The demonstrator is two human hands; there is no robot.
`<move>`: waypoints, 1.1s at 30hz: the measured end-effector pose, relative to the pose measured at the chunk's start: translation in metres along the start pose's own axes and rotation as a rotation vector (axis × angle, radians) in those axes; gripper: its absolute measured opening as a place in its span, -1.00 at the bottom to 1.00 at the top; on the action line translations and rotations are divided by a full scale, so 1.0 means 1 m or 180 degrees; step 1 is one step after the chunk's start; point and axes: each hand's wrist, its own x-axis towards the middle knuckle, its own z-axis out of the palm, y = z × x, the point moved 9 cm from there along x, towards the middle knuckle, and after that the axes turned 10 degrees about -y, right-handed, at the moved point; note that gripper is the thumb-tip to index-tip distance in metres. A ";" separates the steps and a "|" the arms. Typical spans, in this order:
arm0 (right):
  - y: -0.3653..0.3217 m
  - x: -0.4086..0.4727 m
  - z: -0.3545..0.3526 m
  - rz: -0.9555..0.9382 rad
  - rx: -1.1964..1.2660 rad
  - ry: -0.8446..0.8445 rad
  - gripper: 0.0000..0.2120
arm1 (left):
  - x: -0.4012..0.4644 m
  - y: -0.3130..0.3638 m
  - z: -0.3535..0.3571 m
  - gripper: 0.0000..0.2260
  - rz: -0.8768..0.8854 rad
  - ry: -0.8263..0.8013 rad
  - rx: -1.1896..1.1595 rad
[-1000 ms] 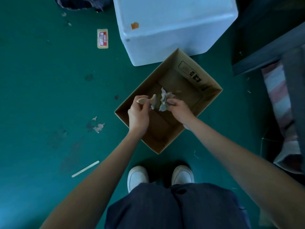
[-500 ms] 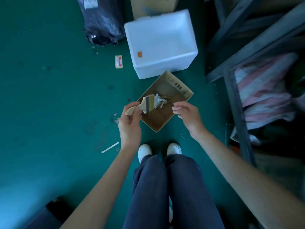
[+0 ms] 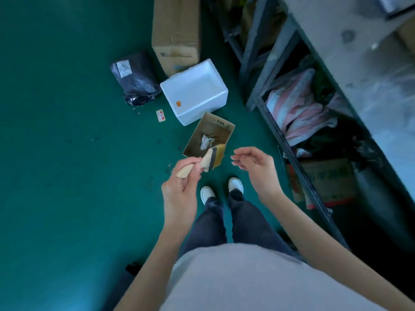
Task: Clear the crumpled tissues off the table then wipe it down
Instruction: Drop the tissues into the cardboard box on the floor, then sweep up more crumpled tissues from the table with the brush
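My left hand grips a brush by its handle; my right hand, a moment ago pinching tissue off the bristles, now hangs open and empty. The tissue lies in the box on the floor: clearing looks done, wiping remains.

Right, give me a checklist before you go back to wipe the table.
1. Tissue in the carton: ok.
2. Right hand empty, open: ok.
3. Left hand gripping the brush: ok.
4. Bristles free of tissue: ok, none seen.
5. Table cleared of tissues: cannot tell, its top is mostly out of view.
6. Wiping cloth ready: cannot tell, none in view.
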 end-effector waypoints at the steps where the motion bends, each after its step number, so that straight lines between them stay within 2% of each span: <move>1: -0.003 -0.010 -0.006 -0.0067 0.0037 0.0090 -0.68 | -0.004 0.006 0.004 -0.88 0.0037 -0.0071 0.0021; 5: -0.018 -0.035 -0.037 -0.0356 0.0234 0.0446 -0.69 | -0.009 0.028 0.025 -0.82 0.0156 -0.0272 -0.0168; 9: -0.025 -0.063 -0.082 -0.0552 0.0382 0.0932 -0.68 | -0.013 0.049 0.069 -0.75 0.0323 -0.0720 -0.0222; 13: -0.021 -0.100 -0.137 -0.0693 0.0517 0.1446 -0.69 | -0.015 0.070 0.122 -0.83 0.0474 -0.1222 -0.0110; 19: -0.012 -0.155 -0.228 -0.0729 0.0488 0.2050 -0.74 | -0.019 0.100 0.207 -0.90 0.0726 -0.1694 0.0035; 25: 0.009 -0.192 -0.315 -0.0580 0.0632 0.2234 -0.75 | -0.040 0.113 0.292 -0.91 0.0855 -0.1854 0.0093; 33: 0.032 -0.236 -0.395 -0.0555 0.0682 0.2624 -0.68 | -0.060 0.125 0.390 -0.89 0.0817 -0.2071 0.0143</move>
